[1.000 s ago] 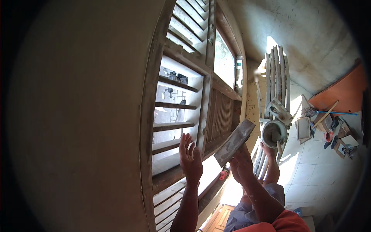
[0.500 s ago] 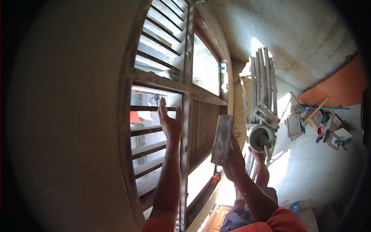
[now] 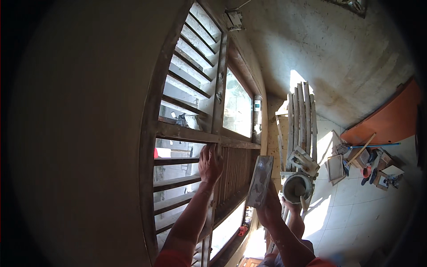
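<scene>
My left hand (image 3: 209,163) is raised against the wooden window frame (image 3: 191,133), fingers wrapped on the upright post just under the crossbar. My right hand (image 3: 267,205) holds a flat grey plastering float (image 3: 260,180), smeared with mortar, upright and close to the slatted lower panel (image 3: 235,171) of the window. Both forearms come up from the lower edge.
A plastered wall (image 3: 89,133) fills the left. Horizontal bars (image 3: 175,182) cross the window opening. Below to the right stand a bucket (image 3: 297,187) of mortar, leaning wooden planks (image 3: 300,120), a broom (image 3: 364,147), tiles and an orange board (image 3: 387,120) on the tiled floor.
My left hand has moved from the open air onto the window post and gripped it. The float has swung from tilted to upright, nearer the window. The view has tilted upward.
</scene>
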The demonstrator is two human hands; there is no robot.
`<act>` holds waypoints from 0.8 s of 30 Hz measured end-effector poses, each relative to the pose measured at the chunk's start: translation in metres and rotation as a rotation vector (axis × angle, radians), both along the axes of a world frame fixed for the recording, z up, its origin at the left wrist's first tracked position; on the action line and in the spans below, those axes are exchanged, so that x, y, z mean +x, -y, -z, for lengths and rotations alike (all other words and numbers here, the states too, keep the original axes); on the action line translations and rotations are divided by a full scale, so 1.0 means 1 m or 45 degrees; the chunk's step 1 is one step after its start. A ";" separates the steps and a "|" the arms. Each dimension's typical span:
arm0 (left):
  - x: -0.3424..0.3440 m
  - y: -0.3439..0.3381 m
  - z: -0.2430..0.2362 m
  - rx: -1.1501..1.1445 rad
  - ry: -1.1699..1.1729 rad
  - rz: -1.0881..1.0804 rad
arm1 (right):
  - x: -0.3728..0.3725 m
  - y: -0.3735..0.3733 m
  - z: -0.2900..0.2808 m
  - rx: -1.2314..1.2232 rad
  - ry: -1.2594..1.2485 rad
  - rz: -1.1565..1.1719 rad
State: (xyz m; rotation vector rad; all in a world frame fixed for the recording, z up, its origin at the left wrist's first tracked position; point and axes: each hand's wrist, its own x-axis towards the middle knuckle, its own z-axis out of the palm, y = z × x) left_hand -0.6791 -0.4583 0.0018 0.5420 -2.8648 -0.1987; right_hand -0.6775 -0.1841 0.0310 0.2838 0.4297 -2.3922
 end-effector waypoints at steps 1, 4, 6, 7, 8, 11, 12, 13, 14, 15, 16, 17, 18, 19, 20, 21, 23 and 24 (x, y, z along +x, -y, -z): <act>-0.002 0.005 -0.002 -0.010 0.007 -0.017 | -0.009 0.016 -0.006 -0.017 0.005 0.002; -0.010 -0.003 0.003 0.006 -0.030 -0.009 | -0.046 0.053 -0.028 -0.099 0.065 0.016; -0.007 -0.001 0.010 -0.004 0.011 -0.078 | -0.065 0.084 -0.042 -0.132 0.033 0.050; -0.011 0.000 0.011 -0.012 0.025 -0.102 | -0.076 0.098 -0.050 -0.162 -0.014 0.085; -0.009 -0.006 0.012 -0.017 0.055 -0.124 | -0.084 0.109 -0.057 -0.161 0.006 0.094; -0.014 -0.020 -0.005 0.069 -0.077 -0.018 | -0.108 0.151 -0.098 0.428 -0.515 0.187; -0.009 -0.016 -0.005 0.024 -0.045 -0.055 | -0.110 0.165 -0.111 0.614 -0.663 0.194; -0.010 -0.016 -0.004 -0.009 -0.028 -0.073 | -0.117 0.173 -0.126 0.129 -0.312 0.106; -0.010 -0.015 -0.004 -0.035 -0.009 -0.092 | -0.121 0.181 -0.140 -0.343 0.058 0.014; -0.008 -0.013 -0.005 -0.057 0.006 -0.110 | -0.124 0.190 -0.154 -0.360 0.087 -0.024; -0.015 -0.015 -0.003 -0.054 0.001 -0.105 | -0.129 0.196 -0.166 -0.233 -0.064 0.022; -0.021 -0.017 -0.001 -0.056 0.003 -0.102 | -0.131 0.196 -0.173 -0.171 -0.139 0.039; -0.019 -0.014 -0.002 -0.060 0.009 -0.110 | -0.128 0.200 -0.180 -0.118 -0.202 0.044; -0.017 -0.012 -0.003 -0.064 0.016 -0.120 | -0.125 0.202 -0.185 -0.315 -0.144 0.002; -0.017 -0.009 -0.004 -0.071 0.022 -0.121 | -0.122 0.203 -0.189 -0.512 -0.084 -0.035; -0.018 -0.007 -0.003 -0.079 0.027 -0.126 | -0.118 0.204 -0.192 -0.516 -0.071 -0.052; -0.014 -0.005 -0.004 -0.101 0.044 -0.149 | -0.111 0.207 -0.196 -0.438 -0.107 -0.068; -0.014 -0.004 -0.004 -0.107 0.053 -0.152 | -0.108 0.208 -0.196 -0.435 -0.105 -0.073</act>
